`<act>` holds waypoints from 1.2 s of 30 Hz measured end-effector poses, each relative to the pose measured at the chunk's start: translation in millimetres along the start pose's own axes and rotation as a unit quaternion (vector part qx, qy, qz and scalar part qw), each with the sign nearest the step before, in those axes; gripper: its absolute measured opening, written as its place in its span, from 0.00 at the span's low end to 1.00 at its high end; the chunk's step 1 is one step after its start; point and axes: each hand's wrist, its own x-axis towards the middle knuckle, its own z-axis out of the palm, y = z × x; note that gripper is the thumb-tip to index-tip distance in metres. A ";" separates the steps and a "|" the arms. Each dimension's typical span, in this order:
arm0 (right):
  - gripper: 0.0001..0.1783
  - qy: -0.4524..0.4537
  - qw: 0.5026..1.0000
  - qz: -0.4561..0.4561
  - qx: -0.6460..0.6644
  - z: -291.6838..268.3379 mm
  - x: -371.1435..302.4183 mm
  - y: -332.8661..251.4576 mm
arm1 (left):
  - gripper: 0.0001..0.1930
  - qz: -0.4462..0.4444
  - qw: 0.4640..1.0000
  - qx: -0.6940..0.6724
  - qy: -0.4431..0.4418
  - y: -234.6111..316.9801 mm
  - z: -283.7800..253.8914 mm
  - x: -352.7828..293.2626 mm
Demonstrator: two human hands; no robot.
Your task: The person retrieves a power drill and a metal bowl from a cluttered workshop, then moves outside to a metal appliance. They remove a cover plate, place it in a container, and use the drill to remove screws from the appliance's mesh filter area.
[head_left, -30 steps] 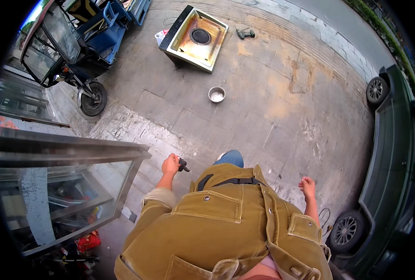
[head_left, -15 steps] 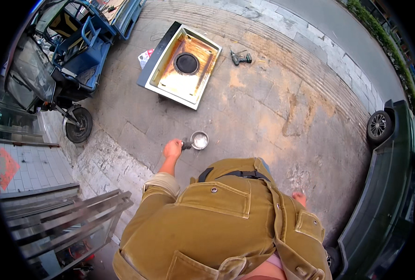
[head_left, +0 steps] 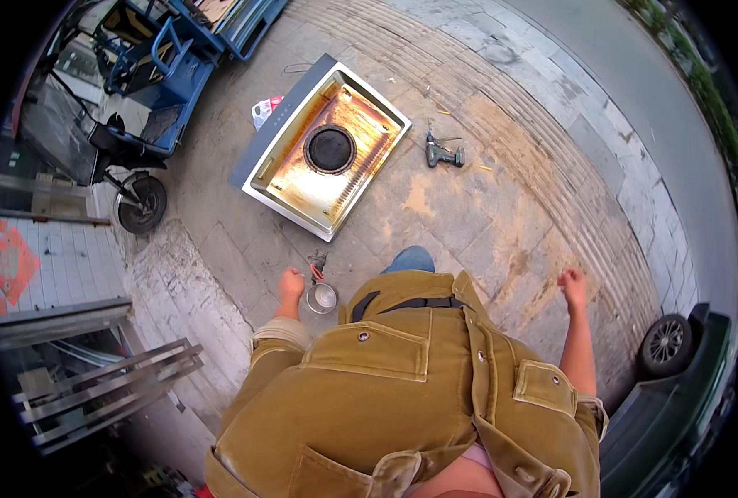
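My left hand (head_left: 291, 285) is closed, out in front of me at the left. Close beside its fingers is a small round metal pot (head_left: 322, 298), light inside. A dark and reddish handle-like part (head_left: 317, 266) sticks out above the pot's rim; the exact place of the grip is too small to make out. My right hand (head_left: 574, 286) is held out to the right with its fingers curled in, and nothing shows in it. Ahead on the pavement lies a range hood (head_left: 293, 189), its brown-stained inside facing up around a round dark opening.
A cordless drill (head_left: 444, 152) lies right of the hood. A blue three-wheeler (head_left: 166, 116) stands at the far left, near a slatted metal frame (head_left: 112, 390). A dark green vehicle (head_left: 676, 390) is parked at the right. Sandy dust (head_left: 419, 199) is spread on the paving.
I have moved nearer the hood and drill. My left hand and the pot have come closer to my body. My right arm has swung out forward to the right.
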 end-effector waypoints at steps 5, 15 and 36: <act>0.11 -0.044 0.986 -0.155 0.037 29.1 173.8 -227.0 | 0.08 -0.077 0.994 -0.037 -0.065 93.0 4.9 52.8; 0.09 -0.115 0.984 0.120 -0.067 26.2 338.0 -148.8 | 0.09 0.147 0.954 -0.225 -0.134 469.3 24.6 215.6; 0.09 -0.219 0.950 -0.221 0.016 182.2 1065.8 -813.6 | 0.10 -0.183 0.939 -0.287 -0.043 741.5 4.4 414.3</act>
